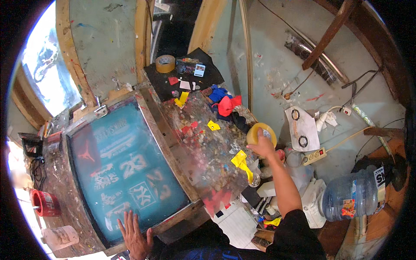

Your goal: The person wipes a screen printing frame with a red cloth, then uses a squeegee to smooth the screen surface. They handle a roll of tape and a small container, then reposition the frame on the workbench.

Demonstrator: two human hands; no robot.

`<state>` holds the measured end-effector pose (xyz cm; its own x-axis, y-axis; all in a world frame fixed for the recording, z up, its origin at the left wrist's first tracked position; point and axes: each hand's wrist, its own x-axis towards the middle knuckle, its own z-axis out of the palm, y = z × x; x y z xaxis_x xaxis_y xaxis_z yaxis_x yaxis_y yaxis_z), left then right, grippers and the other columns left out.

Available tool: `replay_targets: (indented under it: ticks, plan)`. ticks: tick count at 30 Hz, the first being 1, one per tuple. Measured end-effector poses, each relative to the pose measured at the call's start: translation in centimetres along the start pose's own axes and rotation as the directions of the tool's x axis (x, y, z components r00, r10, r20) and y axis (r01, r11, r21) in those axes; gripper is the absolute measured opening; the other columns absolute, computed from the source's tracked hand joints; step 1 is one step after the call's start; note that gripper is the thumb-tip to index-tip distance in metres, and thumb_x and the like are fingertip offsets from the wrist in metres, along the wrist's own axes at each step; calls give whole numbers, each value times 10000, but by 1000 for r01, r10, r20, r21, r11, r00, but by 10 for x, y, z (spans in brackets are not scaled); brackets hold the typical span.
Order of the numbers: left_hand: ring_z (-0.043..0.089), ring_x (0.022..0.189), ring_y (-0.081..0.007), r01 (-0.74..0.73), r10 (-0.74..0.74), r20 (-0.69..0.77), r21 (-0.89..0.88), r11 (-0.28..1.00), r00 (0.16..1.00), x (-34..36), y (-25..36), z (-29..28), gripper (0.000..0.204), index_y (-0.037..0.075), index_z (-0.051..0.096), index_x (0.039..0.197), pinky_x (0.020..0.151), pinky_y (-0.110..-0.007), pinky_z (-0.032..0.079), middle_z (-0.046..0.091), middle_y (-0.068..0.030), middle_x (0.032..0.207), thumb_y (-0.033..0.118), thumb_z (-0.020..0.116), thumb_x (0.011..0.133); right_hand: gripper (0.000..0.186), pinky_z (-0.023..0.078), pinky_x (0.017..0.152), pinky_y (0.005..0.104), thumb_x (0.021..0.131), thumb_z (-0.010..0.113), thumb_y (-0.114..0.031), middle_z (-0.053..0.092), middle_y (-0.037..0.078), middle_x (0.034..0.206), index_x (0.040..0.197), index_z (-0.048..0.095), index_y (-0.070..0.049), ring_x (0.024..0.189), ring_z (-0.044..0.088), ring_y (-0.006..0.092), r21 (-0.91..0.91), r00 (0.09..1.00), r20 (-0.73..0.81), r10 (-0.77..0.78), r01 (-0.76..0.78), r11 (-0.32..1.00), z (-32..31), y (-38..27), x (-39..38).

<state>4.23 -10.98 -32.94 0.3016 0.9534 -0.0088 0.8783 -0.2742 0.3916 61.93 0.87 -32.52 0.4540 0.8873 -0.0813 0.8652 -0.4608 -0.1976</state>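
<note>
A wooden-framed printing screen with blue-green mesh and several pale stencil designs lies on the workbench at the left. Over its near edge my left hand is spread with fingers apart, the fingertips at the mesh; whether they press on it I cannot tell. My right arm stretches out to the bench's right edge. There my right hand grips a roll of yellowish packing tape, thumb on top. Close to that hand lie a bent yellow strip and, farther off, a small yellow scrap.
Red and blue cloths lie at the bench's far right. A brown tape roll sits on a black sheet at the back. Red and white tubs stand at left. A power strip and large water bottle are at right.
</note>
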Motion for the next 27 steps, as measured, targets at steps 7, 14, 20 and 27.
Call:
replay_targets:
  ticks: [7, 14, 20, 27]
  plan:
    - [393, 1355, -411, -97, 12, -224, -373, 923, 974, 9, 2, -6, 508, -13, 480, 1313, 1129, -516, 268, 480, -215, 1396, 44, 594, 821, 805, 490, 879, 515, 787, 732, -136, 643, 310, 1070, 1441, 266, -75, 997, 627, 474, 135, 965, -259, -34, 71, 988, -10, 8, -28]
    - [467, 1287, -406, -326, 255, -205, -666, 672, 945, 112, 101, -60, 544, 14, 493, 1363, 1063, -423, 389, 502, -222, 1374, 91, 661, 851, 792, 480, 949, 428, 783, 788, -157, 634, 238, 1184, 1415, 316, -83, 1098, 631, 354, 435, 937, -181, -300, 349, 830, -83, -96, -142]
    - [487, 1270, -375, -599, 438, -409, -563, 569, 801, 144, 136, -50, 531, 75, 516, 1367, 1044, -435, 422, 478, -189, 1404, 120, 672, 861, 743, 500, 939, 420, 788, 803, -219, 580, 213, 1239, 1367, 383, -16, 1093, 623, 345, 486, 831, -90, -549, 518, 704, -70, -149, -204]
    - [599, 1120, -289, -631, 420, -506, -376, 678, 753, 108, 102, -41, 290, 112, 698, 1122, 949, -397, 491, 636, -92, 1177, 94, 686, 832, 709, 514, 911, 421, 770, 822, -277, 601, 226, 1186, 1301, 441, 0, 1064, 634, 359, 401, 695, -61, -716, 674, 620, -60, -188, -210]
